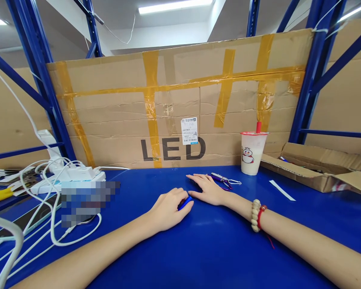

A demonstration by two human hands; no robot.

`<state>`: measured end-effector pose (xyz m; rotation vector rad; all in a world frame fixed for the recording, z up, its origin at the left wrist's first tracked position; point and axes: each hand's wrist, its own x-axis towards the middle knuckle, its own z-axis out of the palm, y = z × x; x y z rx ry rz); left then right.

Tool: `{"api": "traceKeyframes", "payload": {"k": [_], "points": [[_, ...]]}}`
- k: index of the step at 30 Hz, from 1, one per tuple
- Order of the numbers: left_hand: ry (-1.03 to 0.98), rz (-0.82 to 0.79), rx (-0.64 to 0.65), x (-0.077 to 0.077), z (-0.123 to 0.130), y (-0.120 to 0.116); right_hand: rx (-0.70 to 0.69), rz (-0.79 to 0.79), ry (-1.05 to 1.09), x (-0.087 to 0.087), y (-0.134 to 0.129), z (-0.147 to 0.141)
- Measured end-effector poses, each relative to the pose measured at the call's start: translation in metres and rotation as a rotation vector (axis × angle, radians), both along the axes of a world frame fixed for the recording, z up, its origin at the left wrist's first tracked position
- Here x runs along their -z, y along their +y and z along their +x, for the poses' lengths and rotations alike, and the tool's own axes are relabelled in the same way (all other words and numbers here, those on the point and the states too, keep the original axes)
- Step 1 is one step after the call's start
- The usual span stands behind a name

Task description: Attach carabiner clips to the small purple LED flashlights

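My left hand (pixel 170 210) is closed around a small blue object (pixel 185 202) at the middle of the blue table. Only one rounded end of it shows between thumb and fingers, so its kind cannot be made out. My right hand (pixel 207 189) lies palm down on the table just beyond, fingers stretched and apart, holding nothing. Its thumb is close to the blue object. Right behind this hand are a purple item (pixel 225 184), partly covered by it, and a silver piece with a white loop (pixel 234 182).
A drink cup (pixel 252 154) with a red straw stands at back right, near a white strip (pixel 282 190) and an open cardboard box (pixel 307 170). Power strips (pixel 81 174), tangled white cables and a phone (pixel 27 218) occupy the left. A taped cardboard panel (pixel 123 120) closes the back.
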<state>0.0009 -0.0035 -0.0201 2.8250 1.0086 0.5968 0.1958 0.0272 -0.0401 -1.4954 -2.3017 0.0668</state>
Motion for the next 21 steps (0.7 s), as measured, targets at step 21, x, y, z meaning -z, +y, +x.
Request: {"api": "traceKeyframes", "payload": {"k": [21], "points": [[-0.298,-0.139,0.135,0.006,-0.003,0.011,0.096,0.211,0.072,-0.004,-0.001,0.003]]}}
